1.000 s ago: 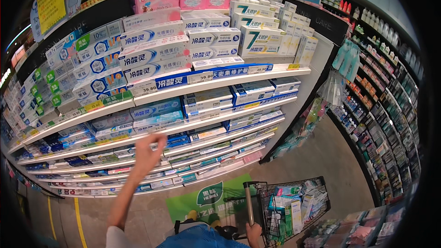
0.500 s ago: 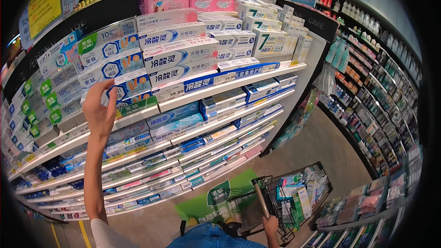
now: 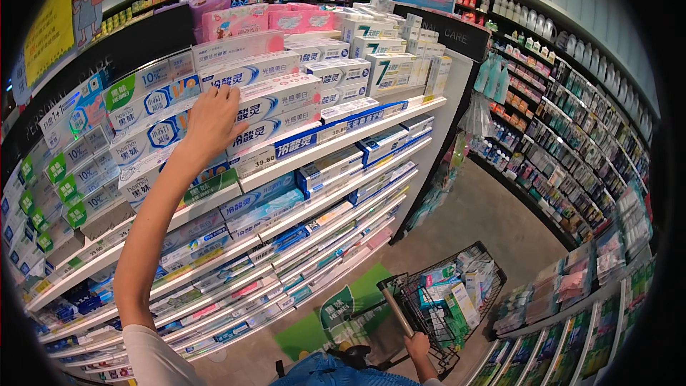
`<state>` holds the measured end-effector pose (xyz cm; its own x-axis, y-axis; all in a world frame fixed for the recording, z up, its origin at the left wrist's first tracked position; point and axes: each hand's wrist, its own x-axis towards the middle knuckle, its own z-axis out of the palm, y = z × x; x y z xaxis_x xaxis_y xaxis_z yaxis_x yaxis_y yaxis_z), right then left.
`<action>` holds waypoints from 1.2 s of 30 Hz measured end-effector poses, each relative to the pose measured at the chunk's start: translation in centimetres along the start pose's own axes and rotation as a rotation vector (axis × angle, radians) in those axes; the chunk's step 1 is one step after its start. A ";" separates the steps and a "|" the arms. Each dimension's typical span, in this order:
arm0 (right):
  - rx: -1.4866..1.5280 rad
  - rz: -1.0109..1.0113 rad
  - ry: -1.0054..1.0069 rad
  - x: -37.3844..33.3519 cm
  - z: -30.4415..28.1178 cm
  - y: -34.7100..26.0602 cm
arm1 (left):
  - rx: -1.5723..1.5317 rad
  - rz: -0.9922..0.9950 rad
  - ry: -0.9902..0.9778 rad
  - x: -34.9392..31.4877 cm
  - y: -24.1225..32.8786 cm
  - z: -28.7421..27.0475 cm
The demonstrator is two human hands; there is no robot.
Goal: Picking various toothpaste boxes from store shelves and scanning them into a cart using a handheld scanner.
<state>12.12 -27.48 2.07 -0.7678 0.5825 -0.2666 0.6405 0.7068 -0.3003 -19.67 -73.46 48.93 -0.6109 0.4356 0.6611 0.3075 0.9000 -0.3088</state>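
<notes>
My left hand (image 3: 213,120) reaches up to the top shelf on the left, at the near end of a stack of white toothpaste boxes (image 3: 282,96) with blue swirls and pink ends. Its fingers are bent against the box fronts, with the thumb apart from them; no box is lifted out. Left of that hand stand white-and-blue toothpaste boxes (image 3: 132,146) with green patches, partly covered by my forearm. Low on the right, my right hand (image 3: 416,345) is wrapped round the handle (image 3: 397,311) of a black wire shopping cart (image 3: 468,300). Several boxes and packs (image 3: 457,304) lie in the cart.
Lower white shelves (image 3: 286,225) hold more boxed goods. Pink packs (image 3: 236,23) sit on top of the display, near tall white-and-green boxes (image 3: 389,68). A curved wall of stocked shelves (image 3: 572,129) runs along the right. A green floor sticker (image 3: 336,307) lies beside the cart.
My left hand has moved right, from the blue-and-white boxes to the stack with pink ends. My view has shifted a little, and my right hand stays on the cart handle.
</notes>
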 end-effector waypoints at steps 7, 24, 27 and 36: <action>0.004 -0.104 -0.068 0.1 0.8 0.7 | 0.058 0.039 0.002 1.3 0.6 -0.8; 0.517 -1.676 0.449 -0.5 -29.8 -46.0 | -1.170 -1.003 0.508 -25.2 14.2 -3.5; 0.406 -1.770 0.622 2.2 -29.3 -53.7 | -1.312 -1.156 0.346 -28.1 18.9 -4.0; 0.136 -1.740 0.592 3.2 -28.9 -56.5 | -1.295 -1.423 -0.009 -38.7 23.5 -2.9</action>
<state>-26.92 -53.94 44.64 -0.3671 -0.6142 0.6986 -0.8140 0.5756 0.0784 13.30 -69.19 18.11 -0.8650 -0.4963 -0.0738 -0.0756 -0.0164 0.9970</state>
